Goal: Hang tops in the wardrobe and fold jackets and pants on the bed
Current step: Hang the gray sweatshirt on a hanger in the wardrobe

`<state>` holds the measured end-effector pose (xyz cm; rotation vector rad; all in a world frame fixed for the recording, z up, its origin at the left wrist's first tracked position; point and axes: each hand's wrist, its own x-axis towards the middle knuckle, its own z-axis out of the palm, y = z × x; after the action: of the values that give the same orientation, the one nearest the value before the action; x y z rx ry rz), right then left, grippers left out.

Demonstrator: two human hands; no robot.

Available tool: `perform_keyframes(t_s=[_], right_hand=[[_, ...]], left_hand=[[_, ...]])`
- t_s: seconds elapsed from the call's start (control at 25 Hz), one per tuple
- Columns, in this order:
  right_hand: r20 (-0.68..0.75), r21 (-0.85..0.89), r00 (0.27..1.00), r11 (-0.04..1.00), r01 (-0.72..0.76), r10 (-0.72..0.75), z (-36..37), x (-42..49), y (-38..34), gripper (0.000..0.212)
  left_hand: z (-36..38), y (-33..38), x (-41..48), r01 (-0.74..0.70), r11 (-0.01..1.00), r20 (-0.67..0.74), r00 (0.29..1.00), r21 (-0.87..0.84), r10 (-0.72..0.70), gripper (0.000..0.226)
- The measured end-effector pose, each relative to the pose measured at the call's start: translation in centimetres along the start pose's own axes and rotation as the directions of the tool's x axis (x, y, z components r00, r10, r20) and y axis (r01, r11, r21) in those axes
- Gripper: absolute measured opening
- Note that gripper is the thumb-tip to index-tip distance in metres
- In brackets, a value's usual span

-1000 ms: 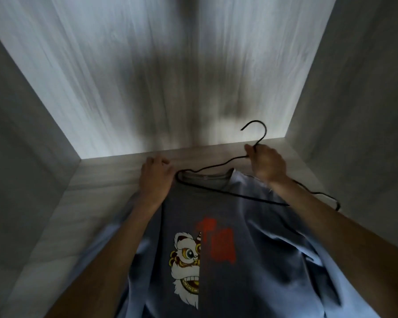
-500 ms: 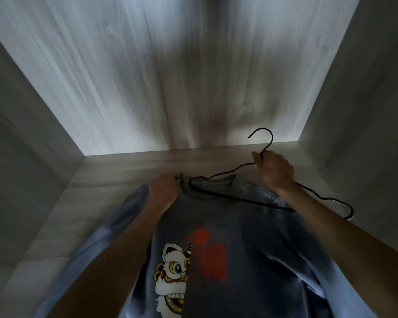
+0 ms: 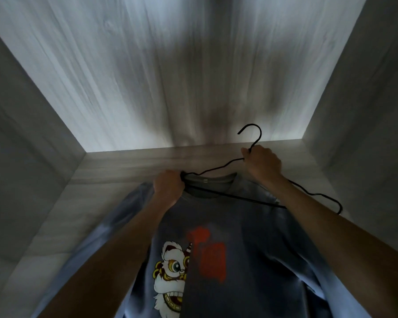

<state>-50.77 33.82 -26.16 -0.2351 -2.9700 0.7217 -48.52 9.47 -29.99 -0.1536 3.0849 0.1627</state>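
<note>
My right hand (image 3: 263,164) grips the black wire hanger (image 3: 218,167) below its hook; my left hand (image 3: 168,187) clutches the grey T-shirt (image 3: 251,237) collar.

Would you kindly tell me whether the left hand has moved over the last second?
Yes: the left hand has pulled back toward the person, farther from the wardrobe's rear floor edge, gripping the shirt collar.
</note>
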Motion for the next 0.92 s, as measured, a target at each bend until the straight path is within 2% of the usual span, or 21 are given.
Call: perform_keyframes(t_s=[0.16,0.28,0.36,0.44,0.6,0.8,0.92], right_hand=[[0.011,0.028,1.000,1.000,0.008,-0.009,0.0,0.1,0.3,0.048],[0.017,0.033,1.000,0.999,-0.001,0.000,-0.1,0.3,-0.1,0.046],[0.031,0.047,0.999,0.999,-0.010,0.009,0.0,0.5,-0.4,0.045],[0.046,0.069,0.999,0.997,-0.020,0.017,0.0,0.5,-0.5,0.046],[0.048,0.080,0.999,0.997,-0.012,0.008,0.2,0.5,-0.4,0.045],[0.033,0.035,0.999,0.999,0.028,-0.030,-0.7,1.5,-0.5,0.043],[0.146,0.119,0.980,0.986,0.120,-0.137,-0.2,2.3,-2.5,0.044]], left_hand=[[-0.5,-0.6,-0.1,0.002,0.999,-0.035,0.999,0.038,-0.001,0.033],[-0.5,-0.5,-0.2,0.008,0.993,0.058,0.998,-0.121,-0.001,0.035],[0.3,-0.1,-0.9,0.087,0.969,0.048,0.996,-0.230,-0.078,0.037],[0.7,0.3,-1.4,0.152,0.954,0.018,0.988,-0.259,-0.152,0.034],[0.0,0.2,-0.9,0.160,0.955,0.037,0.987,-0.248,-0.156,0.031],[-0.1,-2.0,-1.2,0.074,0.941,-0.093,0.990,-0.331,-0.111,0.023],[-0.8,-2.4,-1.7,-0.082,0.943,-0.195,0.981,-0.323,0.019,0.025]])
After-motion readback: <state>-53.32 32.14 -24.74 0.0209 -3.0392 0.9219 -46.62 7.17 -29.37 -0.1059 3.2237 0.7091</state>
